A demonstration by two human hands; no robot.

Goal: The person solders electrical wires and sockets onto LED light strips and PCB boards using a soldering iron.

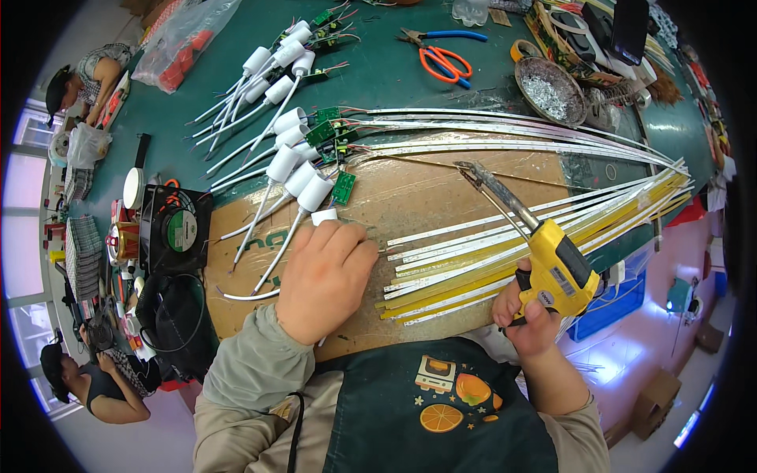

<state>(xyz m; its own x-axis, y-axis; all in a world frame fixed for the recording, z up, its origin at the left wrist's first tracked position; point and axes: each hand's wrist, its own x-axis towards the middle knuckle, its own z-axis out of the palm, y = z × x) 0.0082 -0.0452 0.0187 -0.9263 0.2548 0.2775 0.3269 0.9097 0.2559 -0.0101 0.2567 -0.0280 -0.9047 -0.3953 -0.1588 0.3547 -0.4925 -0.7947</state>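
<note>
In my right hand [530, 317] is a yellow-and-black soldering gun [558, 276], its metal tip and thin feed tube pointing up and left above the LED strips. My left hand [330, 272] is closed, fingers curled down over the cardboard; what they hold is hidden. A white cylindrical cap [323, 216] shows right at those fingers, and a white cable [252, 296] runs to the hand's left side. Just beyond lie more white caps [300, 180] with cables and green circuit boards [344, 188]. White and yellow LED strips [449, 276] fan out between my hands.
Orange-handled scissors [444, 63] and blue-handled pliers [453, 35] lie at the back. A round dish of silvery scraps [550, 91] stands back right, beside a tape roll [524, 50]. A black fan [177, 230] sits left. Two other people work at far left.
</note>
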